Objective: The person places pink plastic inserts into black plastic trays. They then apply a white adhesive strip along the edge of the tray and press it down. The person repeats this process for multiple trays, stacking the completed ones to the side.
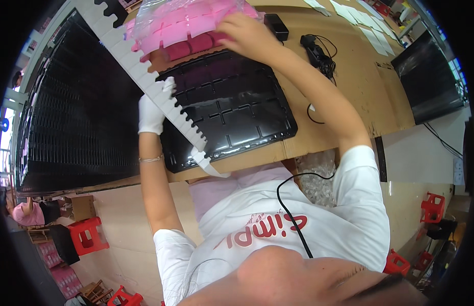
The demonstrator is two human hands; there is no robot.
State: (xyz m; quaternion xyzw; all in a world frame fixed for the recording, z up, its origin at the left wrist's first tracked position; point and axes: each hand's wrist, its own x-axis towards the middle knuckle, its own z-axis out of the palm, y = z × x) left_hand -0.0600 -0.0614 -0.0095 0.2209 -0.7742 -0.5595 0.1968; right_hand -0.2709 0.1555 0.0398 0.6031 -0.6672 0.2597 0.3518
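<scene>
My left hand (151, 115), in a white glove, is closed round a long pale strip (145, 76) with a notched edge. The strip slants from the upper left down over a black plastic tray (232, 104) with raised ribs; its lower end is a curved tip near my lap. My bare right hand (247, 38) is at the right part of a pink bundle (180, 25), partly wrapped in clear film, beyond the tray. Its fingers are bent onto the bundle's edge and appear to grip it. Darker pink rolls (188, 48) show beneath the bundle.
A tall stack of black trays (83, 112) stands at left. On the cardboard-covered table (349, 97) lie a black box (276, 27), a coiled black cable (323, 61) and white papers (377, 41). A clear bag (317, 178) is below the front edge; red stools (88, 236) stand behind.
</scene>
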